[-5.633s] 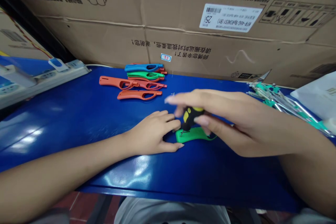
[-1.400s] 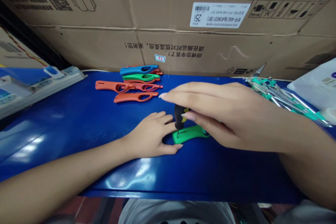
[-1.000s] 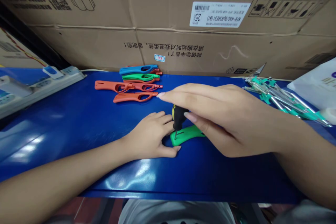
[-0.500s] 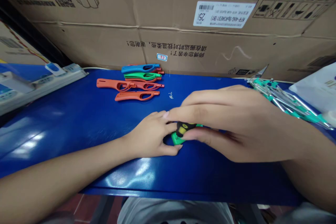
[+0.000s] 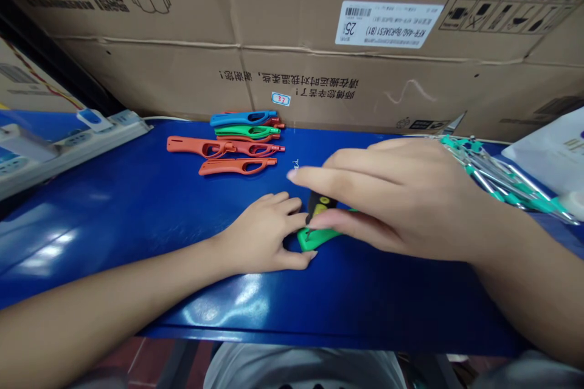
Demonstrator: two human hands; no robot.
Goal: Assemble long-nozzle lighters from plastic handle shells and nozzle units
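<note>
My left hand rests on the blue table, thumb and forefinger closed about the left end of a green lighter casing. My right hand is closed on a small black-and-yellow tool, held over that casing; its exact kind and working end are hidden by the fingers. The right part of the casing disappears beneath my right hand. Farther back on the left lie several similar casings, among them a blue casing, a green casing and an orange casing.
A large cardboard box walls off the back of the table. Metal rods with green parts lie in a pile at the right, beside a white bag. A white power strip is at the left.
My right hand has lifted and turned slightly, tilting the black-and-yellow tool more upright and exposing more of the green casing. My left hand has stayed in place.
</note>
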